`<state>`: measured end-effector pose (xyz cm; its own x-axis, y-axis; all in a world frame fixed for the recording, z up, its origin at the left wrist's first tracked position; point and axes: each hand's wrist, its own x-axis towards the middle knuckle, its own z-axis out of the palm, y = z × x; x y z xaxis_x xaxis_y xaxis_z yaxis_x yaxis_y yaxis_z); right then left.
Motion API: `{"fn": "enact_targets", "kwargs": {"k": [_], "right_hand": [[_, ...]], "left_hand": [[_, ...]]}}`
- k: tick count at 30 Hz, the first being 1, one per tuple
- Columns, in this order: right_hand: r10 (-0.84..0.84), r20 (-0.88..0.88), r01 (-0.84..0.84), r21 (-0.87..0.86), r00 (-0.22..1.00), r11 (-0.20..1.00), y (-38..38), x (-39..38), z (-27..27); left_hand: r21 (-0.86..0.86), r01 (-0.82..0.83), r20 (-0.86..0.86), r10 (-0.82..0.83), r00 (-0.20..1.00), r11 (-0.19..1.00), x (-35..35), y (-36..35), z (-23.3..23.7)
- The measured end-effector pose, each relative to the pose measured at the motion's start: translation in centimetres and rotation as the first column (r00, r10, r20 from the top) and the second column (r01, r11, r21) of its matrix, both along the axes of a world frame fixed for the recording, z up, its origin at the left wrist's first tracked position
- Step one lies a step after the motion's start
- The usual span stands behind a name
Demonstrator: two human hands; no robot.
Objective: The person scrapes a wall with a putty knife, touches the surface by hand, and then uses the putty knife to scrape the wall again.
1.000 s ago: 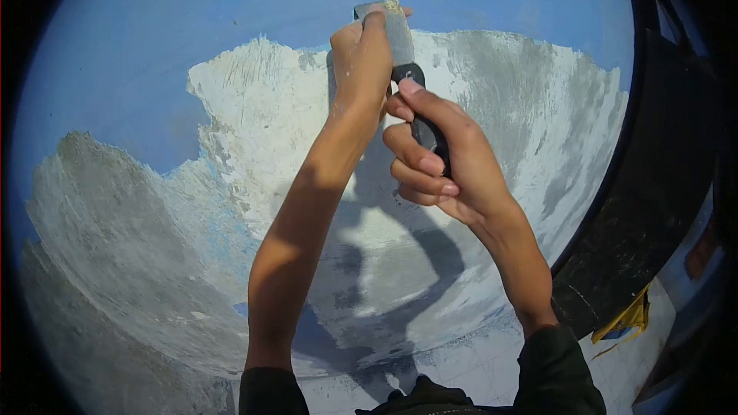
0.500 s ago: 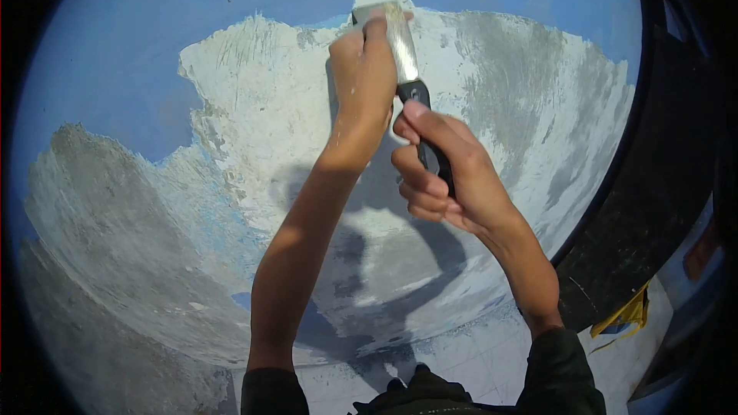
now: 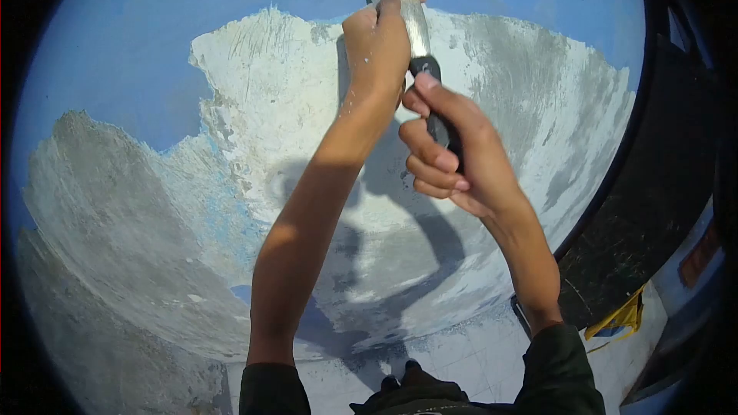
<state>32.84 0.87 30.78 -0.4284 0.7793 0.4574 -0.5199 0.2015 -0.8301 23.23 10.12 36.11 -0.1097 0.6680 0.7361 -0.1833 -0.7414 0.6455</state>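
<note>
A paint scraper (image 3: 417,34) with a wide metal blade and a black handle lies against the wall (image 3: 284,84) at the top middle. My right hand (image 3: 461,138) is wrapped round its black handle. Higher up, my left hand (image 3: 377,46) is closed on the metal part, thumb lying along it near the blade. Blue paint (image 3: 154,15) borders the ragged white and grey scraped patch, and the blade's end overlaps that border. The fingers of my left hand are mostly hidden behind the metal.
A dark panel (image 3: 646,200) runs down the right side. Near its foot sits a yellow item (image 3: 626,319) on the pale floor (image 3: 469,361). My shoe tips (image 3: 390,383) show at the bottom, and shadows of my arms fall across the wall.
Both hands and the scraper have moved a little up and to the right in view, with the blade now farther over the blue border. The grip is the same.
</note>
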Motion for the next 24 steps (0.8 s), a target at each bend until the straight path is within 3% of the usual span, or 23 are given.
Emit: {"fn": "enact_targets", "kwargs": {"k": [2, 9, 10, 13, 14, 18, 21, 22, 24], "right_hand": [[0.000, 0.032, 0.002, -0.053, 0.999, 0.999, -0.6, 0.2, -1.8], [0.007, 0.033, -0.006, -0.031, 0.999, 1.000, -0.9, 0.9, 0.4], [-0.024, 0.047, 0.026, -0.037, 0.999, 0.999, -0.6, 0.7, -0.7], [-0.004, 0.078, 0.004, -0.001, 0.997, 1.000, 0.1, 1.0, -1.9], [-0.009, 0.070, 0.007, 0.032, 0.997, 0.999, 0.5, 0.7, -1.3], [0.006, 0.017, -0.007, 0.061, 1.000, 0.998, 0.2, -0.2, 2.1], [0.010, 0.009, -0.010, -0.005, 1.000, 1.000, -0.3, -0.2, 0.5], [0.021, 0.013, -0.020, -0.026, 1.000, 0.999, -0.3, 0.2, -1.2], [0.029, 0.011, -0.028, -0.018, 1.000, 0.999, 0.3, 0.1, -2.4]], "left_hand": [[0.055, 0.018, -0.016, -0.017, 1.000, 0.998, -0.1, 0.4, -1.8], [-0.108, 0.085, 0.041, -0.081, 0.996, 0.990, 0.1, -0.7, -0.1], [-0.011, 0.069, 0.041, -0.069, 0.997, 0.998, 0.2, 0.4, -1.0], [0.029, 0.017, -0.005, -0.017, 1.000, 0.999, 0.4, 1.5, -2.7], [0.143, -0.084, 0.011, 0.083, 0.996, 0.986, 0.5, 3.2, -2.1], [-0.107, 0.009, 0.034, -0.005, 0.999, 0.994, -0.6, -1.0, 3.1], [-0.056, -0.070, -0.010, 0.070, 0.998, 0.996, -0.7, 0.8, 0.4], [0.076, -0.049, 0.034, 0.046, 0.998, 0.996, 0.0, 2.4, -1.7], [0.092, -0.034, -0.001, 0.034, 0.999, 0.995, -0.1, 1.9, -1.9]]}}
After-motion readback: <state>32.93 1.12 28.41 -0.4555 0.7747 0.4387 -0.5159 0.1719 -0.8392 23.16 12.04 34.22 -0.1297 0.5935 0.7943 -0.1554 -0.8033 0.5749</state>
